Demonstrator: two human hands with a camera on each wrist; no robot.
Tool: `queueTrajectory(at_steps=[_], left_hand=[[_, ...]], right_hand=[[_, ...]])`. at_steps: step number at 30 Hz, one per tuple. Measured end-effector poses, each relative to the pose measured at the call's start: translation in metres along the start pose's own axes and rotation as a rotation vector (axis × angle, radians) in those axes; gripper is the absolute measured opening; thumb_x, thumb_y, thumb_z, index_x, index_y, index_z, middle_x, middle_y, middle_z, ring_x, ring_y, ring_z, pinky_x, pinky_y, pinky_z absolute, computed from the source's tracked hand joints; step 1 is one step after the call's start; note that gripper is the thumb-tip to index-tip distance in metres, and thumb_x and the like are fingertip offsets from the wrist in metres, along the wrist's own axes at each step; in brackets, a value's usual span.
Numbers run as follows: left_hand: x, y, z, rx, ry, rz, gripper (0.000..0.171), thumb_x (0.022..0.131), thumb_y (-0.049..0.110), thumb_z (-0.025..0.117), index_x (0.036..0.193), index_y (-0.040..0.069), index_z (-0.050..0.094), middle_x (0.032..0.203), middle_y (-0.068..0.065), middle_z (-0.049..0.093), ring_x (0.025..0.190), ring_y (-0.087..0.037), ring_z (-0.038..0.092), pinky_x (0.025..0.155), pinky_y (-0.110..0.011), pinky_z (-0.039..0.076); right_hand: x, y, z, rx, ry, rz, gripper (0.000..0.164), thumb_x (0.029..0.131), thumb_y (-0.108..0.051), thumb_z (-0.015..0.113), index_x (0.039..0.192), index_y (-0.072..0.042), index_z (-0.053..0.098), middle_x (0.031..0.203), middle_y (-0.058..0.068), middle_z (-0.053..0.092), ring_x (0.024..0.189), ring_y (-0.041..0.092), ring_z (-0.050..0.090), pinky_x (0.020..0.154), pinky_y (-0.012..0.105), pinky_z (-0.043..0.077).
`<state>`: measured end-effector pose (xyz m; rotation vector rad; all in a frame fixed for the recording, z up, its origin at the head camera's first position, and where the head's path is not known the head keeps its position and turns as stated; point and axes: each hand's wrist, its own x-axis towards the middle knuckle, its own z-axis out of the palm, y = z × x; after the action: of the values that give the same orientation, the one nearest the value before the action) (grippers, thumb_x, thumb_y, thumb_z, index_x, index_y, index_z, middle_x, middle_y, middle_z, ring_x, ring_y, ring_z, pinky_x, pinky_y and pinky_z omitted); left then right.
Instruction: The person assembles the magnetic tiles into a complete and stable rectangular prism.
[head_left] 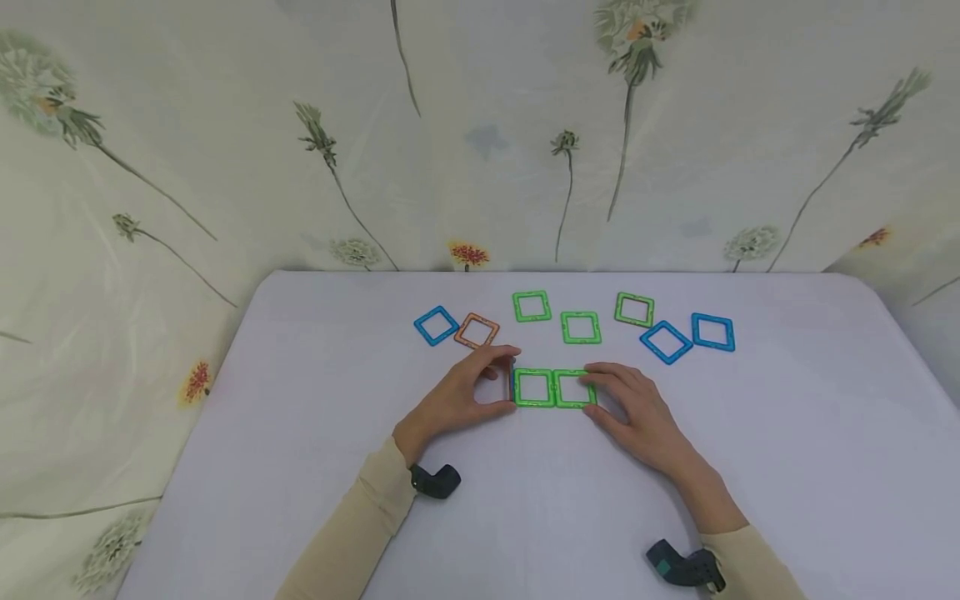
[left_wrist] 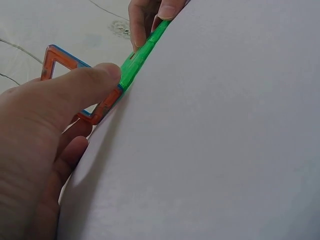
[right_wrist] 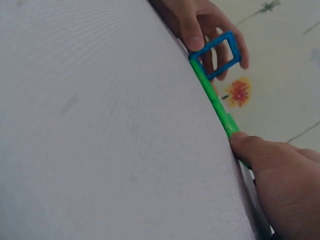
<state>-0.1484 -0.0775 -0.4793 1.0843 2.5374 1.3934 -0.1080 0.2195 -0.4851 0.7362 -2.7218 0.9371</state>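
Observation:
Two green square magnetic tiles lie flat and edge to edge, the left one (head_left: 534, 404) touching the right one (head_left: 574, 405). My left hand (head_left: 453, 398) grips an upright pair of square tiles between thumb and fingers, standing at the left green tile's outer edge. An orange tile (left_wrist: 48, 62) faces left in this pair, and a blue tile (right_wrist: 233, 47) faces right. With thumb and fingers on opposite edges, my right hand (head_left: 637, 417) pinches the right green tile at its outer end. Some left fingers are hidden behind the upright pair in the left wrist view.
Behind the hands lie loose square tiles: a blue one (head_left: 424, 334) beside an orange one (head_left: 491, 335), several green ones, including one (head_left: 532, 318) at the back, and two blue ones at right, one (head_left: 713, 347) farthest right. A white cloth (head_left: 300, 375) covers the table.

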Motion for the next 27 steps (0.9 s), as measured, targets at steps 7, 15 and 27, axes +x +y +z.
queueTrajectory(at_steps=[7,15,27], left_hand=[[-0.0002,-0.0012,0.0005,0.011,0.004,0.02,0.073,0.078,0.022,0.077,0.14,0.018,0.04,0.125,-0.003,0.054,0.107,-0.008,0.051,0.094,-0.024,0.05],[-0.0017,-0.0013,0.0021,0.032,0.013,0.019,0.074,0.078,0.023,0.078,0.141,0.018,0.04,0.126,-0.002,0.054,0.105,-0.009,0.051,0.093,-0.024,0.049],[-0.0019,-0.0023,0.003,0.046,0.013,0.0,0.073,0.078,0.023,0.078,0.14,0.019,0.041,0.127,0.0,0.053,0.106,-0.007,0.05,0.093,-0.022,0.048]], right_hand=[[0.001,0.0002,-0.001,0.011,-0.003,0.006,0.04,0.085,-0.025,0.071,0.123,-0.019,0.059,0.135,0.0,0.052,0.13,0.022,0.04,0.105,0.048,0.03],[-0.0007,0.0013,-0.0002,0.038,-0.004,0.018,0.041,0.086,-0.024,0.069,0.125,-0.019,0.058,0.135,0.0,0.052,0.13,0.021,0.04,0.107,0.044,0.029],[0.0015,-0.0025,-0.0066,0.066,-0.034,0.08,0.039,0.09,-0.024,0.064,0.128,-0.021,0.055,0.134,-0.004,0.053,0.129,0.019,0.041,0.106,0.043,0.03]])
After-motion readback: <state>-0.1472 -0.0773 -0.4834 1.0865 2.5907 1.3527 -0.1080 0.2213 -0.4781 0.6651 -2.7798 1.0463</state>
